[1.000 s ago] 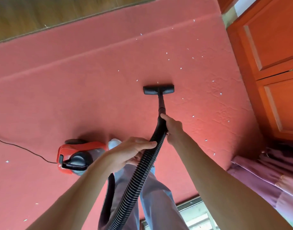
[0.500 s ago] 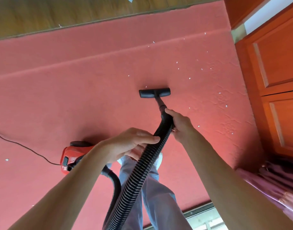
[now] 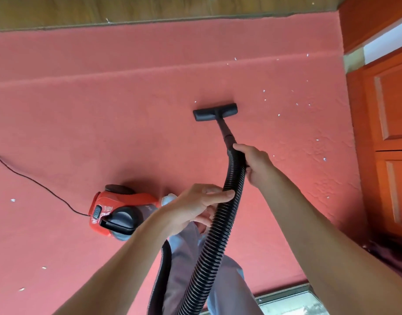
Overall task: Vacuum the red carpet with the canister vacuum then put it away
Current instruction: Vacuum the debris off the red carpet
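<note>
1. The carpet (image 3: 104,133) lies under everything, below a wooden floor edge.
2. The vacuum (image 3: 118,210) stands on it near my legs, not put away.
3. The hose (image 3: 216,235): my right hand (image 3: 255,164) has its fingers curled round the upper end, and my left hand (image 3: 195,208) holds it lower, thumb over, fingers under.
4. The nozzle (image 3: 214,112) has slid a little left in the last second and lies flat on the carpet.
5. White scraps (image 3: 279,115) remain to its right, so I think more passes are needed there.
</note>
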Demonstrator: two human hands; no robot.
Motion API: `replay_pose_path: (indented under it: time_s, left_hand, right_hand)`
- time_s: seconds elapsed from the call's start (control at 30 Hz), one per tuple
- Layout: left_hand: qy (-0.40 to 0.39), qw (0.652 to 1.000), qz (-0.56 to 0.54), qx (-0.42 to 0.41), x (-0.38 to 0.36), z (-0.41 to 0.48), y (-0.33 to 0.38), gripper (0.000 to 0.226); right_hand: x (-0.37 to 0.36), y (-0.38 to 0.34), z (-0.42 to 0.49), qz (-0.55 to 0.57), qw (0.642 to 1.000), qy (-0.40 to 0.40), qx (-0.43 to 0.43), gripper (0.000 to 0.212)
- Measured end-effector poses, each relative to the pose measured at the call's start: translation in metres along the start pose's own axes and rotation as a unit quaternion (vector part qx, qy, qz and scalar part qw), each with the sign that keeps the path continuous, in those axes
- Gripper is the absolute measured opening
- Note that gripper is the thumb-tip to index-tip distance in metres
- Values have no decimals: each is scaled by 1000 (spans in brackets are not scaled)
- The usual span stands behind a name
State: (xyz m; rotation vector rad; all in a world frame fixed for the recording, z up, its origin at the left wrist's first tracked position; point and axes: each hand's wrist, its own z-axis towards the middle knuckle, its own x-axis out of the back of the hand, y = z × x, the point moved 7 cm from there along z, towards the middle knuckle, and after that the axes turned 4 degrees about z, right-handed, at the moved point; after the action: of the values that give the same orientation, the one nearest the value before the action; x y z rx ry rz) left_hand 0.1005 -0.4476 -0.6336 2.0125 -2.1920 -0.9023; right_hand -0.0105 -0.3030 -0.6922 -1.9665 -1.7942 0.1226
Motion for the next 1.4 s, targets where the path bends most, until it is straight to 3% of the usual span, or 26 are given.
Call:
replay_pose_path:
  time_s: [0.13,0.3,0.47,0.63,0.83,1.03,1.17,1.27,1.4]
  left_hand:
    - [-60,998,22,-22,17,-19,22,45]
    - [-39,998,38,-22,45,-25,26,40]
    - [47,999,0,-7,68,-16,2,37]
    - [135,990,-28,-10,81,-5,6,42]
    - [41,996,-49,-69,80,-50,39,42]
    - [-6,999,-14,30,70,-69,13,27]
    - [74,993,-20,93,69,-80,0,43]
    - [133,988,-53,52,80,-95,24,48]
    - [143,989,-25,-20,86,-139,81,48]
  right_hand:
    - [-5,-9,-14,-24,997,-71,-4,42]
    - [-40,7,-15,9,994,-102,-39,44]
    - [-82,15,3,-23,997,-73,-18,25]
    - [-114,5,15,-23,997,-77,-12,39]
    - [-93,-16,-9,0,996,-92,-12,52]
    - [-75,50,-30,19,995,-62,-82,44]
    - [-93,58,-47,18,994,-54,-98,32]
    - [-117,23,-60,46,990,-89,-101,41]
    - [-106,-38,-109,73,988,-109,-86,44]
